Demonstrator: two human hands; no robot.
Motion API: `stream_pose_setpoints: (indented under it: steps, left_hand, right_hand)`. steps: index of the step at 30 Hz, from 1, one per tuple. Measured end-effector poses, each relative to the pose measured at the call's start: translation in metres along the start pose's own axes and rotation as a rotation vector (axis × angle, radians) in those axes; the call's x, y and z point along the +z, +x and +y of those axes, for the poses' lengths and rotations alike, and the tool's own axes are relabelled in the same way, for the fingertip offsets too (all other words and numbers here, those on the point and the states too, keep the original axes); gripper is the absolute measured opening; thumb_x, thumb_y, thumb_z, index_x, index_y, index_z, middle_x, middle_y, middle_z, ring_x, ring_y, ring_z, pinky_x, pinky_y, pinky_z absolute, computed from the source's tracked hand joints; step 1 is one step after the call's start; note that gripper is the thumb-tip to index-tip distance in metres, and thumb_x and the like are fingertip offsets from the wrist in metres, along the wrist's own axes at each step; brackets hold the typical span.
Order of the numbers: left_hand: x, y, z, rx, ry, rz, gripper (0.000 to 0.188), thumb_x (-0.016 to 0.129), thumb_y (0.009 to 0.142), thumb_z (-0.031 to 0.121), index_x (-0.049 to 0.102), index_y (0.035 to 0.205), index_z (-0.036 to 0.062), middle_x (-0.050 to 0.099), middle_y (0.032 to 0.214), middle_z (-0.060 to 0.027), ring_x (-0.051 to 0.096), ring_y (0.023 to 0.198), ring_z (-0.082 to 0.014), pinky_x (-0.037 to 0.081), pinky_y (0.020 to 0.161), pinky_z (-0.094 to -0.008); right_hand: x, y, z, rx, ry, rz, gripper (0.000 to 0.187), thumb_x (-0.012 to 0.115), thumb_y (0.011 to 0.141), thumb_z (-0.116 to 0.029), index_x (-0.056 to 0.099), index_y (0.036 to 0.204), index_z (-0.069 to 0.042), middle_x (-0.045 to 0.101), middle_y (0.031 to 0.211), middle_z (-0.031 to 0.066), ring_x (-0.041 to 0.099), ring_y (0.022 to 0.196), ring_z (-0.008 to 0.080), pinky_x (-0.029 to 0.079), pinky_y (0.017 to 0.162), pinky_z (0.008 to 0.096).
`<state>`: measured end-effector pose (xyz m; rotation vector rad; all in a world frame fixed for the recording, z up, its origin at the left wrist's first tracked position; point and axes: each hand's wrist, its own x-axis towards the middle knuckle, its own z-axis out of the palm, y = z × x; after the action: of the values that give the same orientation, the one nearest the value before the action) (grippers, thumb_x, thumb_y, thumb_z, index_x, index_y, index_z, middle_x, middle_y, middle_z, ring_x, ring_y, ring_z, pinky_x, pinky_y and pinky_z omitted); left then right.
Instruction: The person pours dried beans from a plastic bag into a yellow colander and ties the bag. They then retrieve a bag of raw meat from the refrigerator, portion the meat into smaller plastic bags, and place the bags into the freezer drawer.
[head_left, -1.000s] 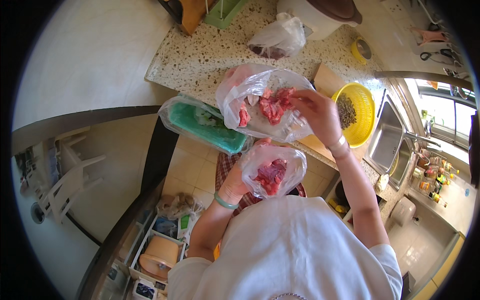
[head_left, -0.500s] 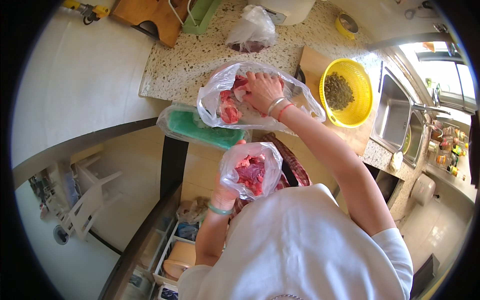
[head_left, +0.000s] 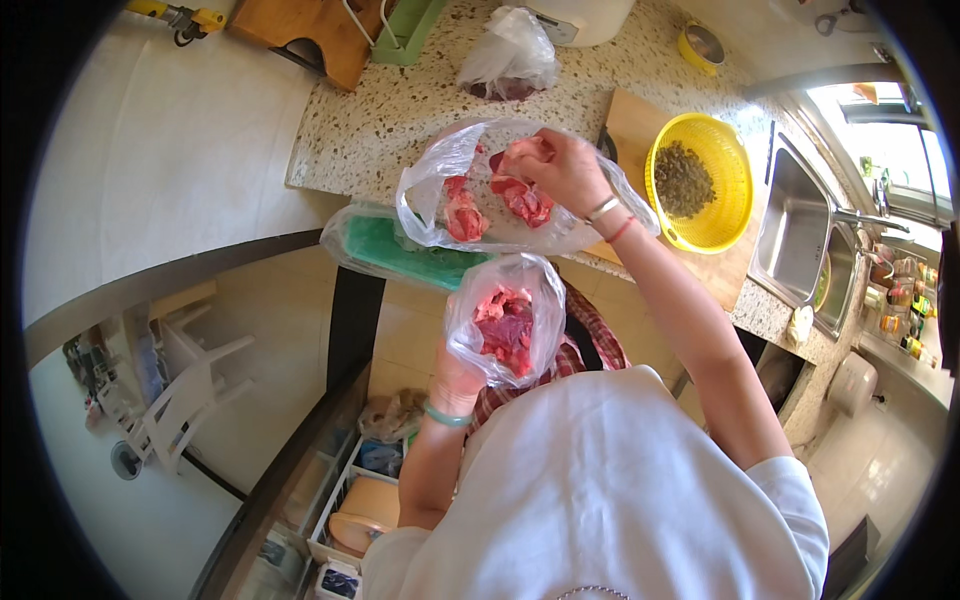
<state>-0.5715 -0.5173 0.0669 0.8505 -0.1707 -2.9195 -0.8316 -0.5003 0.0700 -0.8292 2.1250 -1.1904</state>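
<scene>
My left hand (head_left: 457, 377) is wrapped round a small clear plastic bag (head_left: 549, 300), held up with its mouth open. Chunks of raw red meat (head_left: 506, 335) lie inside that bag. Above the counter, my right hand (head_left: 574, 175) pinches a piece of raw meat (head_left: 525, 200) streaked with pale fat. The piece hangs over a larger clear plastic bag (head_left: 425, 190) spread wide on the counter's near edge. Left of it, another lump of meat (head_left: 463, 213) rests in the larger bag.
A yellow colander (head_left: 746, 190) of dark bits stands on a wooden board (head_left: 627, 120), with a steel sink (head_left: 795, 220) to its right. Behind sits a tied plastic bag (head_left: 508, 50) with dark red contents. A bagged green tray (head_left: 410, 255) juts out at the counter's near-left edge.
My right hand has risen from inside the larger bag and now grips a meat piece. The small bag in my left hand has moved slightly upward in view.
</scene>
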Motion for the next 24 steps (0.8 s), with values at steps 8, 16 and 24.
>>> stream_pose_setpoints:
  steps: [8, 16, 24]
  left_hand:
    - [0.022, 0.014, 0.011, -0.084, -0.232, -0.142, 0.077, 0.054, 0.084, 0.062, 0.035, 0.144, 0.0172, 0.04, 0.145, -0.0122, 0.039, 0.132, -0.0388, 0.021, 0.104, -0.0741]
    - [0.027, 0.026, 0.015, -0.066, -0.2, -0.199, 0.093, 0.064, 0.071, 0.067, 0.03, 0.147, 0.0233, 0.036, 0.148, -0.0078, 0.033, 0.136, -0.0349, 0.018, 0.107, -0.0721]
    - [0.007, 0.016, -0.004, -0.042, -0.32, -0.13, 0.069, 0.061, 0.08, 0.06, 0.047, 0.135, 0.02, 0.045, 0.14, -0.0052, 0.042, 0.129, -0.0292, 0.036, 0.103, -0.0568]
  right_hand:
    - [-0.045, -0.039, -0.062, 0.059, 0.519, 0.09, 0.02, 0.06, 0.088, -0.011, 0.055, 0.102, 0.003, 0.066, 0.095, 0.0055, 0.063, 0.079, 0.0111, 0.054, 0.07, 0.0256]
    - [-0.067, -0.094, -0.121, -0.094, 0.597, -0.169, 0.023, 0.053, 0.083, 0.005, 0.049, 0.106, 0.003, 0.064, 0.095, 0.0067, 0.061, 0.087, 0.011, 0.051, 0.077, 0.0256]
    - [-0.033, -0.128, -0.098, -0.52, -0.528, -0.168, 0.039, 0.068, 0.069, 0.0, 0.058, 0.106, -0.005, 0.065, 0.104, 0.0087, 0.062, 0.092, 0.0265, 0.05, 0.078, 0.0391]
